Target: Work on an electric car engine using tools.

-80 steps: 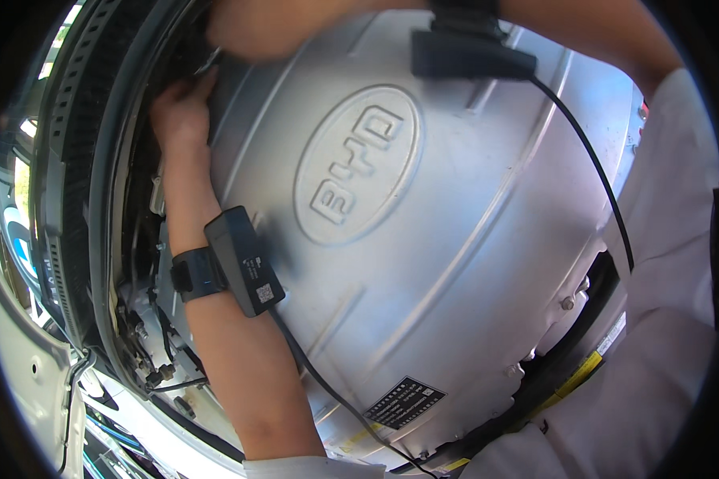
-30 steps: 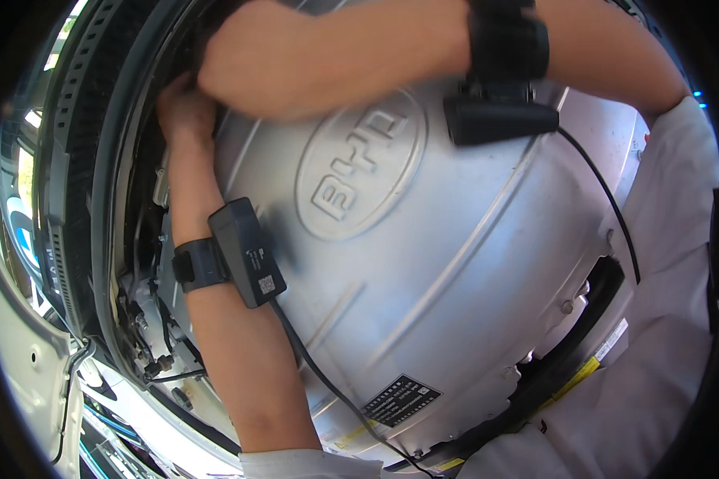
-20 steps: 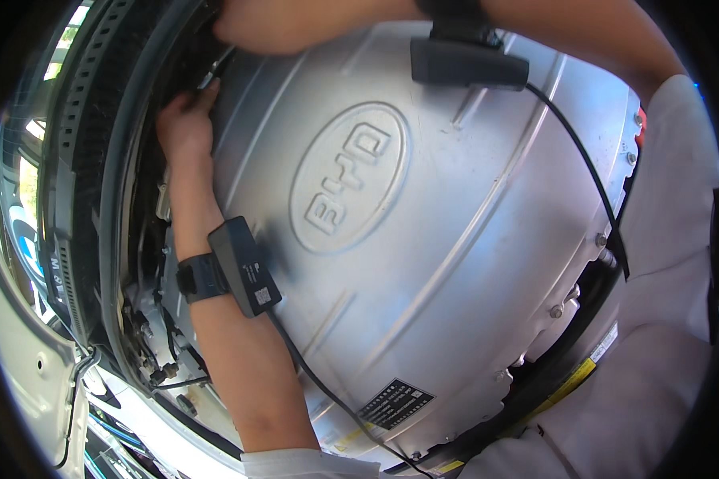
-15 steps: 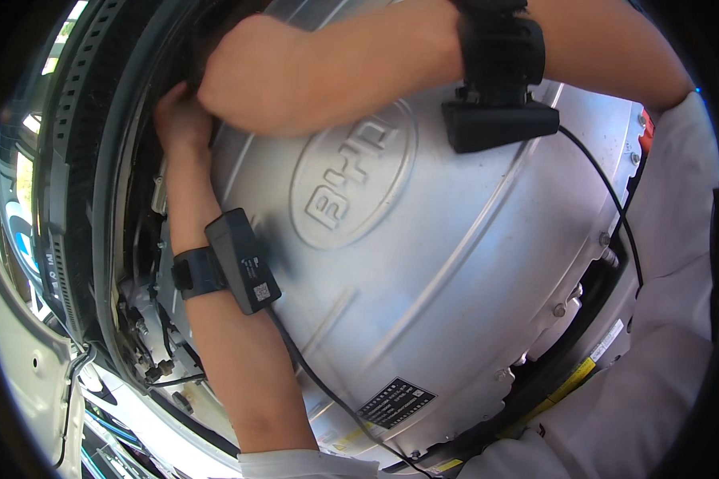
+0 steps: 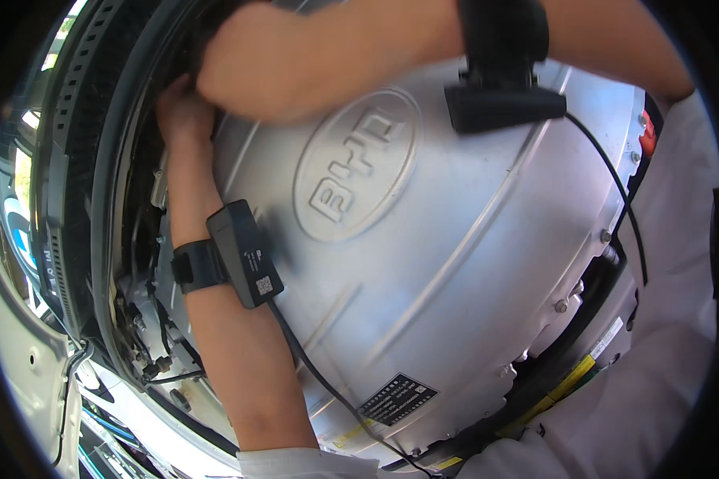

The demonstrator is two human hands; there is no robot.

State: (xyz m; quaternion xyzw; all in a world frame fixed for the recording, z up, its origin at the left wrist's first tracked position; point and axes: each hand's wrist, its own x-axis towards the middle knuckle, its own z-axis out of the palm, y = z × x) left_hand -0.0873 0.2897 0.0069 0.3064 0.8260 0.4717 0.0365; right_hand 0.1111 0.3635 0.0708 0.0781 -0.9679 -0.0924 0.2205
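My left hand [image 5: 185, 116] reaches up into the dark gap [image 5: 144, 199] along the left side of a silver metal cover [image 5: 431, 239] with a raised oval emblem. Its fingers are in shadow, partly behind my right hand [image 5: 252, 68], and what they touch is unclear. My right hand arches over the cover's upper left, blurred, with its fingertips hidden in that gap. Both wrists wear black straps with box-shaped devices, one on the left forearm [image 5: 244, 251] and one on the right [image 5: 503, 108], each with a cable.
Black slotted trim [image 5: 64, 160] borders the gap on the left. A pale metal body panel [image 5: 32, 359] lies at lower left. Hoses and connectors [image 5: 156, 367] sit low in the gap. Bolts [image 5: 561, 306] and a red part [image 5: 647, 132] line the cover's right edge.
My right hand has swung up and down; it is lower than 0.7 seconds ago, and a metallic piece then visible between my hands is now hidden. My left hand has barely moved.
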